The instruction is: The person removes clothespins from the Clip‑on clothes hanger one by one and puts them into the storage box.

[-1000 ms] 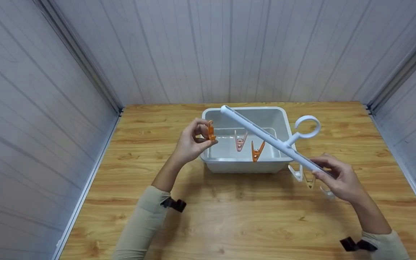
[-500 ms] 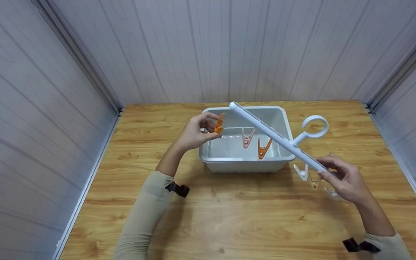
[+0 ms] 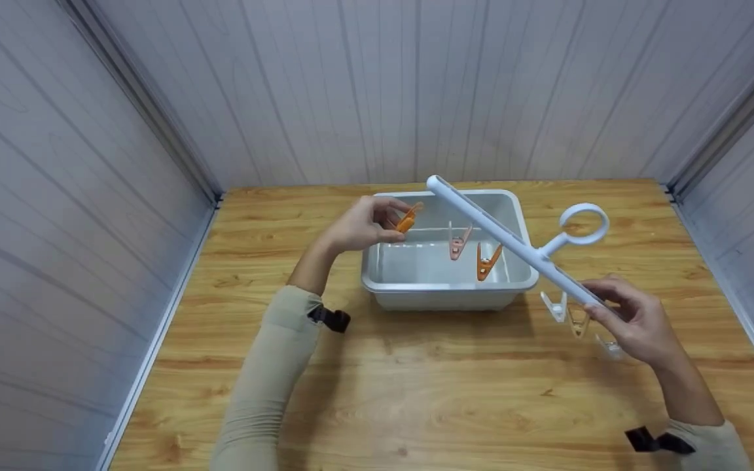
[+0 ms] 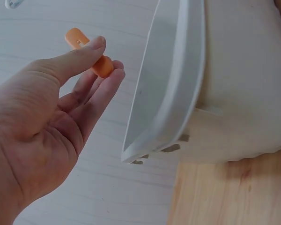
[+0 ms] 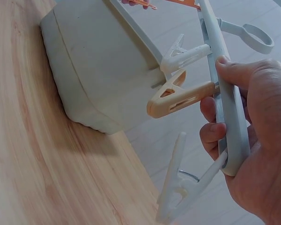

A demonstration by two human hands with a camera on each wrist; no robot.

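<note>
Orange clothespin [image 3: 407, 220] pinched between left hand [image 3: 359, 229] thumb and fingers [image 4: 99, 89]; right hand [image 3: 635, 320] fingers grasp hanger bar [image 3: 508, 241]

Tub [image 3: 518, 216] mid-table [image 3: 416, 392]; hanger bar [image 3: 501, 239] above tub; clip [image 3: 408, 219] left of bar.

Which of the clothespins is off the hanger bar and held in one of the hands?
The orange clothespin pinched by the left hand over the tub; every other pin hangs clipped to the white hanger bar.
</note>
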